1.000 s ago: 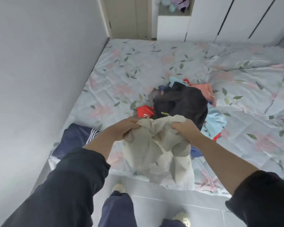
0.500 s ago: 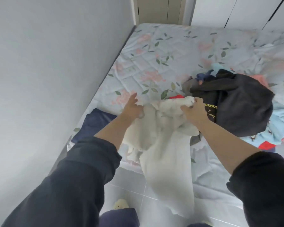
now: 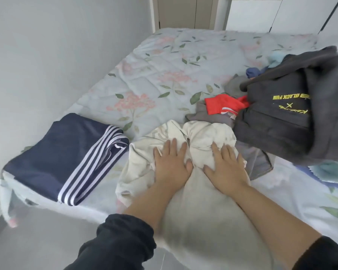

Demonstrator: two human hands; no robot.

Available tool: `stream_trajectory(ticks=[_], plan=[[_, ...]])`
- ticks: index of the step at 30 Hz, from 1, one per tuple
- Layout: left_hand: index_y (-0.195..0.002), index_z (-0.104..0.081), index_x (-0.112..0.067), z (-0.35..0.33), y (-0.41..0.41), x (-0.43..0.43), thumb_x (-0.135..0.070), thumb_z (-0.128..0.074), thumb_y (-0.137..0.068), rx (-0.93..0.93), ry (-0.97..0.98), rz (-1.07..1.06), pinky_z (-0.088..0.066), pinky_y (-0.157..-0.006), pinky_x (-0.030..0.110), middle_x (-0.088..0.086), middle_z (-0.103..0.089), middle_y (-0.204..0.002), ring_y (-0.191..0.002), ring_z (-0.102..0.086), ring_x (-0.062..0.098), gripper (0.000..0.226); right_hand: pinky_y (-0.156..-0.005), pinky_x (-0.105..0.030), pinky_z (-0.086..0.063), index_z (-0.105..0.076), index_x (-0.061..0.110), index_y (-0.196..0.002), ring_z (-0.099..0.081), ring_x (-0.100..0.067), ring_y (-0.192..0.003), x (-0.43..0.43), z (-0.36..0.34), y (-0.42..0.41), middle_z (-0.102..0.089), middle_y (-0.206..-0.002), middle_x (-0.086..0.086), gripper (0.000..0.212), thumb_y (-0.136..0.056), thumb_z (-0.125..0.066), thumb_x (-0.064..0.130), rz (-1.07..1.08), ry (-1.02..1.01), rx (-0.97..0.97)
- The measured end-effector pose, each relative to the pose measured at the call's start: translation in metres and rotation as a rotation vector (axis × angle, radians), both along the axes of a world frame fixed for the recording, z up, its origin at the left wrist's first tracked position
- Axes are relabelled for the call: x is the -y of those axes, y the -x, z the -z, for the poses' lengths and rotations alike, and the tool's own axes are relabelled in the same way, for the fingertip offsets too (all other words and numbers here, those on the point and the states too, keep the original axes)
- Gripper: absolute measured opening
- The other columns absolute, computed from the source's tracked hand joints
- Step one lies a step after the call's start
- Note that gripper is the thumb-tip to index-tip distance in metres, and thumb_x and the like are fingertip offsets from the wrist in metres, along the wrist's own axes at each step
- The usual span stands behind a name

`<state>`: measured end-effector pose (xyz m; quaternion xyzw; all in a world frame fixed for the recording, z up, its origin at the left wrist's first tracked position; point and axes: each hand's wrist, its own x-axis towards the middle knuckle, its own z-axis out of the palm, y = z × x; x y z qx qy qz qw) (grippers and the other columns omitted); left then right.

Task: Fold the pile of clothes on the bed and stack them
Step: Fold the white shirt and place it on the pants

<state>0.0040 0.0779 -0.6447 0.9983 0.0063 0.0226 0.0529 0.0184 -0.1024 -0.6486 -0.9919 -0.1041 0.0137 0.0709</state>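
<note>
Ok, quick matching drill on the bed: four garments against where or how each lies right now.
1. cream garment
2. navy striped garment
3. red garment
4. black garment

A. folded, near the bed's left corner
B. bears yellow lettering
C. pressed flat under left hand and right hand
D. small, lying on grey cloth

Pairs: 1-C, 2-A, 3-D, 4-B

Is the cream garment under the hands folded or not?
Not folded. The cream garment lies bunched and wrinkled on the bed, its lower part hanging over the edge. The left hand and right hand press flat on it.
</note>
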Motion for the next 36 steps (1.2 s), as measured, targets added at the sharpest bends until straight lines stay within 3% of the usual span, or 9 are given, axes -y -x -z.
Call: stream_trajectory(ticks=[6,11,14,17,22,25,29,32,36], plan=[[-0.149,-0.027,-0.025,0.005,0.005,-0.003,-0.048,-0.030,-0.096,0.171,0.006,0.035,-0.007,-0.114,0.048,0.004,-0.023,-0.157,-0.145,-0.017,0.020,0.058,-0.116,-0.048,-0.008,-0.002,0.025,-0.152,-0.006,-0.024,-0.146,0.003,0.008,0.001,-0.016,-0.157,-0.008,0.084,-0.083,-0.022,0.067,-0.011,-0.076,0.101],[-0.149,-0.027,-0.022,0.000,0.010,-0.001,-0.051,-0.037,-0.092,0.125,0.019,0.066,-0.007,-0.114,0.047,0.004,-0.024,-0.157,-0.144,-0.019,0.020,0.065,-0.114,-0.042,-0.017,-0.017,0.022,-0.150,-0.016,-0.023,-0.144,0.005,-0.007,0.001,-0.028,-0.152,-0.009,0.081,-0.084,-0.054,0.051,-0.023,-0.214,-0.012],[-0.140,-0.041,-0.020,-0.008,0.016,0.003,-0.043,-0.046,-0.089,0.127,0.068,0.039,-0.030,-0.100,0.040,0.002,-0.045,-0.140,-0.130,-0.037,0.022,0.056,-0.081,-0.036,-0.045,-0.062,0.011,-0.114,-0.057,-0.035,-0.103,0.014,-0.016,0.017,-0.065,-0.103,-0.013,0.033,-0.082,-0.055,0.009,0.173,-0.537,0.177],[-0.130,-0.047,-0.016,-0.019,0.030,0.005,-0.026,-0.050,-0.088,0.045,0.156,-0.009,-0.041,-0.086,0.034,0.005,-0.051,-0.127,-0.116,-0.050,0.025,0.044,-0.066,-0.038,-0.046,-0.064,0.005,-0.088,-0.059,-0.038,-0.076,0.023,-0.024,0.039,-0.065,-0.076,-0.016,0.015,-0.082,-0.050,0.001,0.268,-0.515,0.169],[-0.104,-0.056,-0.015,-0.041,0.067,-0.002,-0.009,-0.047,-0.082,-0.039,0.169,0.011,-0.035,-0.072,0.029,0.007,-0.062,-0.107,-0.105,-0.058,0.029,0.024,-0.064,-0.028,-0.035,-0.063,0.017,-0.082,-0.061,-0.031,-0.088,0.033,-0.051,0.070,-0.066,-0.086,-0.006,0.018,-0.079,-0.049,0.007,0.248,-0.288,0.053],[-0.115,-0.061,-0.019,-0.050,0.092,-0.011,-0.011,-0.047,-0.086,-0.062,0.263,0.052,-0.039,-0.079,0.029,0.006,-0.065,-0.114,-0.111,-0.057,0.029,0.034,-0.074,-0.027,-0.041,-0.061,0.020,-0.084,-0.057,-0.026,-0.094,0.053,-0.070,0.091,-0.067,-0.100,-0.005,0.015,-0.081,-0.047,0.018,0.326,-0.276,-0.106],[-0.089,-0.070,-0.019,-0.078,0.114,-0.021,-0.002,-0.049,-0.090,-0.186,0.876,0.065,-0.043,-0.063,0.012,-0.009,-0.070,-0.077,-0.081,-0.061,0.019,0.027,-0.078,-0.025,-0.040,-0.062,0.005,-0.107,-0.059,-0.025,-0.102,0.083,-0.102,0.116,-0.065,-0.112,-0.011,0.035,-0.092,-0.048,0.033,0.252,0.043,-0.407],[-0.083,-0.070,-0.019,-0.102,0.127,-0.023,0.000,-0.051,-0.090,-0.305,1.271,0.040,-0.047,-0.063,0.015,-0.011,-0.070,-0.074,-0.073,-0.063,0.007,0.027,-0.084,-0.034,-0.041,-0.045,0.006,-0.131,-0.054,-0.032,-0.112,0.087,-0.123,0.119,-0.055,-0.123,-0.015,0.045,-0.090,-0.053,0.022,0.247,0.000,-0.189],[-0.090,-0.067,-0.016,-0.111,0.137,-0.017,-0.005,-0.053,-0.092,-0.359,1.230,0.047,-0.046,-0.068,0.024,0.000,-0.067,-0.084,-0.076,-0.060,0.012,0.018,-0.104,-0.037,-0.033,-0.028,0.020,-0.146,-0.040,-0.029,-0.127,0.055,-0.121,0.130,-0.042,-0.141,-0.007,0.078,-0.080,-0.068,0.032,-0.137,-0.244,0.119]])
